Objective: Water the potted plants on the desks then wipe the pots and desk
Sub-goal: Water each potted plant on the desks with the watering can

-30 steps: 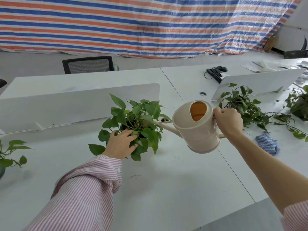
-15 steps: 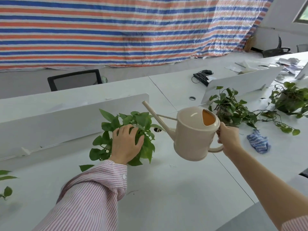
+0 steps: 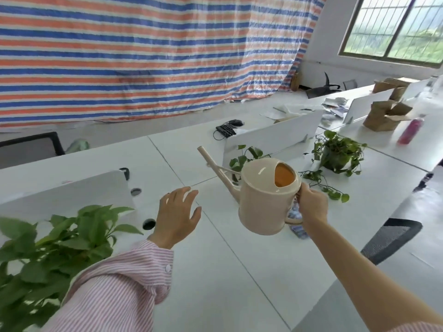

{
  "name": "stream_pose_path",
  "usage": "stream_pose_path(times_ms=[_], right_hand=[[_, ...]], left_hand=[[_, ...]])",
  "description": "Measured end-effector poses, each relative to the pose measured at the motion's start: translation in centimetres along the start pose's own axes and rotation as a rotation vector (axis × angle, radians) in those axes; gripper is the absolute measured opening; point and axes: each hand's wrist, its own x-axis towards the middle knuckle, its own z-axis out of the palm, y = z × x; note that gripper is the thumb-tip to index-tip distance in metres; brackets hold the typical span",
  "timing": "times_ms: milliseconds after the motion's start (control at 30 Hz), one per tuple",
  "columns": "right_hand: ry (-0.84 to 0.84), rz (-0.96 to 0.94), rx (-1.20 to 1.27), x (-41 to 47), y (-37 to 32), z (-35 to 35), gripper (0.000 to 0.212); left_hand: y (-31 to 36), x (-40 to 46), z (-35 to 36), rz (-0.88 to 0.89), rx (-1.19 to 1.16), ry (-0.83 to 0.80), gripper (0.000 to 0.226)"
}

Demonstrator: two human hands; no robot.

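My right hand (image 3: 311, 204) grips the handle of a cream watering can (image 3: 263, 197), held upright above the white desk (image 3: 239, 271) with its spout pointing up and left. My left hand (image 3: 177, 216) hovers open over the desk, fingers spread, touching nothing. A leafy potted plant (image 3: 55, 250) stands at the lower left, its pot hidden by leaves. A second plant (image 3: 242, 159) is mostly hidden behind the can. A third trailing plant (image 3: 338, 152) sits further right. A blue cloth (image 3: 296, 215) peeks out behind the can.
White divider panels (image 3: 275, 135) stand on the desks. A keyboard and mouse (image 3: 226, 128) lie at the back. Cardboard boxes (image 3: 386, 113) and a pink bottle (image 3: 410, 130) sit far right. A black chair (image 3: 393, 238) stands at the desk's right edge. Cable holes (image 3: 148, 224) dot the desk.
My view has swung right. My left hand has let go of the nearest plant and now hovers open. The can has tipped back upright and moved away from that plant.
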Motion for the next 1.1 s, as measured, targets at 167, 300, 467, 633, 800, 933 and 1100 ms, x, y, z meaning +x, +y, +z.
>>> stream_pose_path(times_ms=[167, 300, 467, 633, 800, 933, 1100], right_hand=[[0.01, -0.148, -0.135, 10.2, 0.3, -4.8, 0.049], [0.024, -0.163, -0.218, 17.1, 0.8, -7.7, 0.051], [0.018, -0.203, -0.313, 23.6, 0.9, -9.2, 0.053], [0.003, -0.181, -0.361, 27.3, 1.3, -8.3, 0.053], [-0.013, -0.17, -0.376, 31.5, 1.7, -6.8, 0.05], [-0.041, -0.224, -0.447, 34.1, 2.2, -5.4, 0.052], [-0.072, -0.273, -0.514, 37.0, 2.6, -4.5, 0.053]], left_hand=[[9.0, 6.5, 5.7, -0.073, -0.083, -0.031, 0.039], [15.6, 9.5, 9.4, -0.249, -0.3, -0.074, 0.044], [18.8, 13.7, 12.5, -0.352, -0.36, -0.145, 0.046], [19.2, 17.4, 14.7, -0.325, -0.267, -0.187, 0.047], [18.7, 22.1, 16.8, -0.268, -0.169, -0.186, 0.05], [18.1, 24.4, 18.7, -0.273, -0.134, -0.264, 0.058], [18.6, 25.7, 20.2, -0.316, -0.153, -0.43, 0.068]])
